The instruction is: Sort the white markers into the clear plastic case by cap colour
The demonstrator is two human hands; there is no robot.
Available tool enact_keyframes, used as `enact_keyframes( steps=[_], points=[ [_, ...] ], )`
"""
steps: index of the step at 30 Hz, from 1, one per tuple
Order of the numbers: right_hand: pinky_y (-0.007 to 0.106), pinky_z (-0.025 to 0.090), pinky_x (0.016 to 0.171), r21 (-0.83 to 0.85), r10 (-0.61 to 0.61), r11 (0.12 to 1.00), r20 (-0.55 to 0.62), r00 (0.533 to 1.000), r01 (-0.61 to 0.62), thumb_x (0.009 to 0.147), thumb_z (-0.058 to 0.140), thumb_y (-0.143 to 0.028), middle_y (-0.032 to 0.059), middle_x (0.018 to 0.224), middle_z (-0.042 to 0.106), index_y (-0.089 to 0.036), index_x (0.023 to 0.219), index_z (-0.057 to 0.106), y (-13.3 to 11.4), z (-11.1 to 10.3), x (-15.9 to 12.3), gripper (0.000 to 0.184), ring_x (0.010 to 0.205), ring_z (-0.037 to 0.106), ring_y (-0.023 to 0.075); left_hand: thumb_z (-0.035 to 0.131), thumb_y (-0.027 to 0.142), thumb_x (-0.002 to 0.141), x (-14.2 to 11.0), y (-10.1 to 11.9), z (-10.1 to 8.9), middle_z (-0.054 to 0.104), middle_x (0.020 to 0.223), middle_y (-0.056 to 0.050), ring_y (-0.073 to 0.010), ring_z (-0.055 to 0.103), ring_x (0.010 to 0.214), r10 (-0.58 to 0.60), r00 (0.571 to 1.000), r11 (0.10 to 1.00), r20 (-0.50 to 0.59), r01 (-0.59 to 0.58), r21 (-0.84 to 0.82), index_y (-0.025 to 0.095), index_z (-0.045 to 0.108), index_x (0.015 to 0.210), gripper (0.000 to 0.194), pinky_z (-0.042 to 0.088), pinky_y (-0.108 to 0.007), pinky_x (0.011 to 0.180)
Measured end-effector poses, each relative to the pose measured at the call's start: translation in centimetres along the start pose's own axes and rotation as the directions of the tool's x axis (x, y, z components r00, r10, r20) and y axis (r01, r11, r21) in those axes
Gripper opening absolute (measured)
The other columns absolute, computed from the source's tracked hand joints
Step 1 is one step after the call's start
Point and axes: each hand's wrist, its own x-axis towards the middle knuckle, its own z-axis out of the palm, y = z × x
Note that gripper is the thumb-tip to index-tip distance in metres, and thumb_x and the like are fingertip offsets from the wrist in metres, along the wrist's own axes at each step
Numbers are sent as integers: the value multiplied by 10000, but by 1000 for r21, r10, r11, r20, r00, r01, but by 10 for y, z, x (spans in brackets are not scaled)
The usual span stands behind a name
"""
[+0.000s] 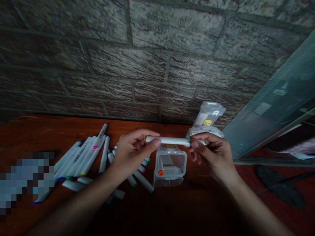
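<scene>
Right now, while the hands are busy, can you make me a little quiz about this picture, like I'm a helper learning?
1. True or false: the left hand and the right hand both touch the same white marker.
2. What color is the end of the marker inside the nearer clear box?
A) blue
B) orange
C) pink
3. Fill the gap: most of the loose markers lie to the ____ of that box.

Key: 1 true; 2 B; 3 left
</scene>
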Motion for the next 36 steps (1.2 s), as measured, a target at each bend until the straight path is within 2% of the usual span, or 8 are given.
enact_keyframes(
  steps=[7,13,27,36],
  points=[
    [146,496,383,98,65,993,3,998,-65,876,832,-283,38,736,773,-219,965,816,-1,-2,1,111,461,652,107,749,256,920,0,-3,-4,770,770,-38,-64,558,496,-49,997,986,60,58,-156,185,787,1056,158,423,-164,467],
    [149,481,380,153,109,982,-2,994,-107,904,794,-306,71,783,786,-189,1043,814,-4,-1,2,183,463,646,111,730,264,951,1,-11,-5,787,877,-58,-73,570,544,-63,995,947,73,82,-310,222,784,1105,169,429,-187,511],
    [170,492,377,264,119,957,27,993,-122,929,730,-287,107,849,802,-165,1055,811,-10,-2,3,193,465,657,136,706,245,916,5,-1,-4,797,869,-129,-97,576,525,-135,989,865,65,150,-478,164,832,1076,220,446,-205,506],
    [189,501,377,292,142,946,20,990,-142,925,724,-297,126,863,804,-133,1081,807,-12,-3,3,241,467,663,153,684,234,914,4,1,-5,798,863,-157,-111,596,517,-153,985,839,84,175,-515,143,833,1076,239,451,-219,518]
  ],
)
